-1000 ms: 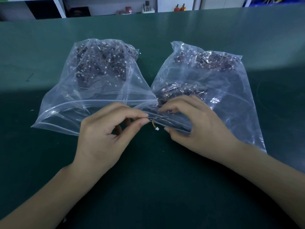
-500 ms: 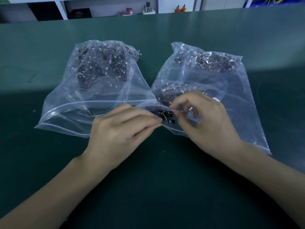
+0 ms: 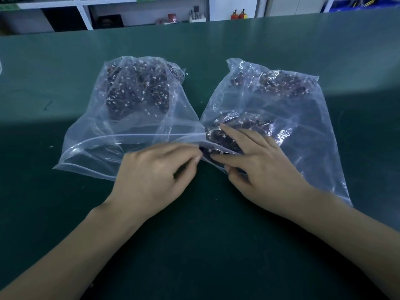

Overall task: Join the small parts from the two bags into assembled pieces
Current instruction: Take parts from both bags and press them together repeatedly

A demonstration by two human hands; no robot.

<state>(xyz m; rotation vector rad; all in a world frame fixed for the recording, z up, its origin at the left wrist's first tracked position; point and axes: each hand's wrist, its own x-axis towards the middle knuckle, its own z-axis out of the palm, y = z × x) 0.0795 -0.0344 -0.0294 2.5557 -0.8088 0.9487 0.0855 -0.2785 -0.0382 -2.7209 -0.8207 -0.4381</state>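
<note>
Two clear zip bags lie side by side on the green table, both full of small dark parts with thin wires and white connectors. My left hand (image 3: 155, 176) reaches right across the near corner of the left bag (image 3: 134, 100). Its blurred fingertips are bunched at the mouth of the right bag (image 3: 303, 131), and whatever is between them is hidden. My right hand (image 3: 259, 167) lies on the right bag's near left corner. The fingers spread over the parts there, and the thumb sits under the plastic lip, pinching it. A few dark parts (image 3: 208, 151) show at the mouth.
The green table (image 3: 65, 72) stretches far to both sides and towards me. White shelving (image 3: 86, 11) with small items stands behind the table's far edge.
The small wired piece held between both hands is no longer visible. Both hands have moved to the right bag's mouth, and my right fingers now spread over the bag.
</note>
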